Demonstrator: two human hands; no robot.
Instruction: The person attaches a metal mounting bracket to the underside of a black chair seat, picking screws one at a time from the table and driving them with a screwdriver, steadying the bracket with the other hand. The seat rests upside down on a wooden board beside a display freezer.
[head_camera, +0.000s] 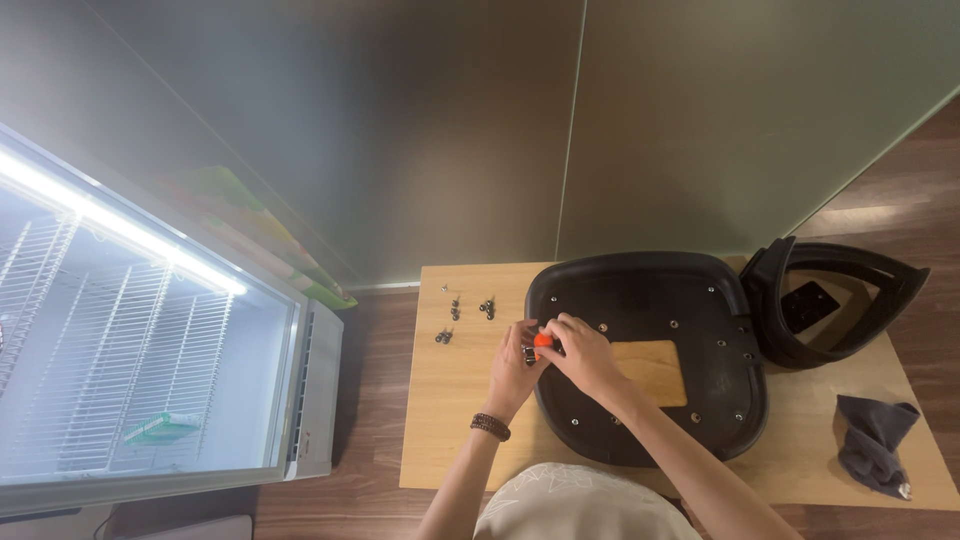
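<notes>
1. The small orange tool (542, 341) sits pinched between my two hands at the left rim of the black seat pan (650, 300), which lies upside down on the wooden table (450, 400).
2. My right hand (583, 352) is clenched around the tool; my left hand (517, 358), beaded bracelet on the wrist, curls against it.
3. Loose bolts (458, 308) lie scattered just left, on the far side.
4. A black armrest frame (840, 300) rests to the right, a grey cloth (872, 440) nearer.
5. A lit glass-topped freezer (150, 350) stands far left.

Dark wooden floor (375, 400), grey-green wall panels (450, 130), light wooden surface (455, 400), brightly lit glass-door cooler (150, 370) with wire shelves, possibly near-empty.
</notes>
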